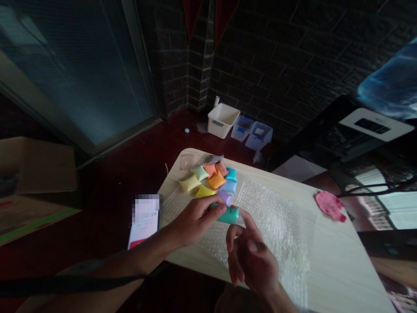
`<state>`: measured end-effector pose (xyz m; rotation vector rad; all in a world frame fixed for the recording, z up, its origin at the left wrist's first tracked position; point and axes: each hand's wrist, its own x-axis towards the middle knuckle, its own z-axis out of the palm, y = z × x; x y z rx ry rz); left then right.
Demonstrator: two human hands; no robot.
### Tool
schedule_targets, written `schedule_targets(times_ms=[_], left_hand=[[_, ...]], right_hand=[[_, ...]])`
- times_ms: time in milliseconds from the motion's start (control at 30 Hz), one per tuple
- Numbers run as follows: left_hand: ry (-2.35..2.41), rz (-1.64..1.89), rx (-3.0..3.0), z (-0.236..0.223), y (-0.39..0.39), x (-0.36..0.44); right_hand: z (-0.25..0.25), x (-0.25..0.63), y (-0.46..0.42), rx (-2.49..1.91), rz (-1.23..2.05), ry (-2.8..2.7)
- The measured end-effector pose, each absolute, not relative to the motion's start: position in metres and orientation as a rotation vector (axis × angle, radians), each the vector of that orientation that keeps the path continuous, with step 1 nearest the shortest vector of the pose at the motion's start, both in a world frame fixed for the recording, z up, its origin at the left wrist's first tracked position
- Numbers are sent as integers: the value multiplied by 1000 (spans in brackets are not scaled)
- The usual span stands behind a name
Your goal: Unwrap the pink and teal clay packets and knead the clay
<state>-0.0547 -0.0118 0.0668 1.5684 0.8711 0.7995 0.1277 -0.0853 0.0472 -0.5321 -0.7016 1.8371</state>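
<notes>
My left hand [198,215] is closed on a small teal-green pouch [229,214], the thumb and fingers wrapped over its left end. At the pouch's right end, the index fingertip of my right hand [252,256] touches or nearly touches its clear edge. The other right fingers are loosely bent and apart. Just beyond the pouch lies a cluster of soft, pillow-like packets in several colours, among them an orange packet [216,180], a pale yellow packet [190,183] and a purple packet [224,197]. Bubble wrap [273,217] spreads beneath my hands.
The light wooden table [339,248] bears a flat pink lump [329,205] on its right side. A phone [143,221] with a lit screen is at the left edge. Plastic bins [223,119] stand on the floor beyond, and a cardboard box [45,169] is at left.
</notes>
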Motion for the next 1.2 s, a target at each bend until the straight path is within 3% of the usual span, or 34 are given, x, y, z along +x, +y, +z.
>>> schedule_targets(times_ms=[367, 667, 1200], left_hand=[[952, 897, 1628, 67, -9, -59], [977, 972, 1820, 68, -17, -62], [813, 831, 1592, 69, -8, -65]], right_hand=[[46, 127, -86, -596, 1776, -735], [54, 123, -90, -426, 2018, -493], [31, 118, -100, -639, 1738, -795]])
